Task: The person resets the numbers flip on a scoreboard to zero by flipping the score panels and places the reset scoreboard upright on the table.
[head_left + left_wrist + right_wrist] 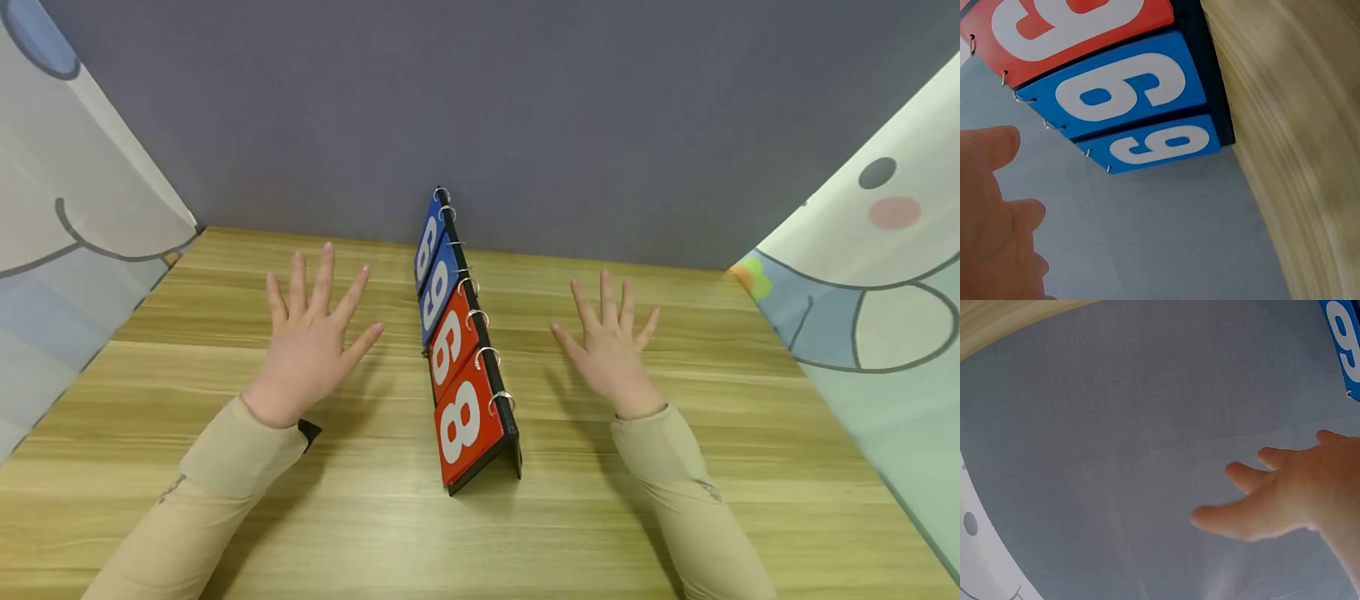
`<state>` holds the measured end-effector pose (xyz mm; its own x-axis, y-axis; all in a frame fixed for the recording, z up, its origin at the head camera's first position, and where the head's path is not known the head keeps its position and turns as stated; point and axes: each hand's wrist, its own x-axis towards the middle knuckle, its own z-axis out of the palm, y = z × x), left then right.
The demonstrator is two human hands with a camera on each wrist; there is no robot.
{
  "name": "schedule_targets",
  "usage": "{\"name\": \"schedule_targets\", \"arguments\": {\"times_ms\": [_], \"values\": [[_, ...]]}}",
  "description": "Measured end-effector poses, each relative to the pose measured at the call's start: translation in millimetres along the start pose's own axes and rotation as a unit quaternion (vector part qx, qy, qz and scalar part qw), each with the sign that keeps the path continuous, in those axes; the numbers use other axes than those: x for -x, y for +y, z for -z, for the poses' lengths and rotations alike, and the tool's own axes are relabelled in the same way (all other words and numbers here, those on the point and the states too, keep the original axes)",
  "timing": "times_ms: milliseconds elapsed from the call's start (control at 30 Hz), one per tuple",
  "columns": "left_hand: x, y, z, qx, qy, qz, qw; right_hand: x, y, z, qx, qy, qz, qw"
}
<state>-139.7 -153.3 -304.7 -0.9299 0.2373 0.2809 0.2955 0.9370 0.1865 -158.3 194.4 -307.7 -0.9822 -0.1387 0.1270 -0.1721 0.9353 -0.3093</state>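
Note:
A tabletop flip scoreboard point(491, 358) stands like a tent in the middle of the table, its long side running away from me. Two red cards point(469, 429) hang at its near end and two blue cards point(441, 287) at the far end, all with white numerals on metal rings. To its left, my left hand point(303, 354) is spread with straight fingers, apart from the board. On the other side my right hand point(611, 358) is likewise spread and holds nothing. The left wrist view shows blue cards point(1194, 81) beyond the left fingers. The board's right face is mostly hidden.
The wood-grain table point(360, 533) meets a grey padded panel point(600, 125) at the back. Cartoon-printed cloths hang at the left point(90, 167) and right point(892, 292) sides.

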Motion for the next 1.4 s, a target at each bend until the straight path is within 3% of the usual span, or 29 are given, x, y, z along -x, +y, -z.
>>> {"name": "schedule_targets", "arguments": {"times_ms": [167,300,400,567,733,833,933,1133,1300,1400], "values": [[-16.7,10.0,-3.5,0.050,-0.034,-0.046,0.9971,0.6,2.7,-3.2,-0.041,-0.039,0.051,0.9971],[-34.4,23.5,-5.2,0.126,-0.067,-0.116,0.9830,-0.7,4.3,-9.6,-0.108,-0.101,0.110,0.9829],[-46.2,33.6,-6.6,0.178,-0.072,-0.151,0.9697,-1.4,3.5,-13.9,-0.168,-0.169,0.121,0.9636],[-60.4,43.1,-11.2,0.239,-0.049,-0.169,0.9549,-2.7,-0.3,-18.7,-0.245,-0.264,0.131,0.9235],[-64.3,44.3,-15.6,0.262,-0.049,-0.171,0.9484,-4.5,-5.4,-23.9,-0.297,-0.328,0.152,0.8838],[-64.0,43.5,-16.6,0.273,-0.055,-0.169,0.9454,-5.7,-7.3,-27.0,-0.324,-0.346,0.155,0.8669],[-63.4,42.5,-16.9,0.287,-0.062,-0.166,0.9413,-7.1,-8.0,-28.9,-0.336,-0.349,0.169,0.8585],[-62.7,41.3,-19.7,0.298,-0.067,-0.168,0.9374,-7.0,-5.7,-28.2,-0.331,-0.352,0.191,0.8545],[-63.1,41.2,-23.5,0.306,-0.068,-0.170,0.9340,-8.3,2.6,-25.0,-0.352,-0.377,0.177,0.8379],[-63.2,41.1,-24.9,0.312,-0.070,-0.169,0.9325,-10.6,9.9,-20.9,-0.359,-0.376,0.171,0.8371]]}}
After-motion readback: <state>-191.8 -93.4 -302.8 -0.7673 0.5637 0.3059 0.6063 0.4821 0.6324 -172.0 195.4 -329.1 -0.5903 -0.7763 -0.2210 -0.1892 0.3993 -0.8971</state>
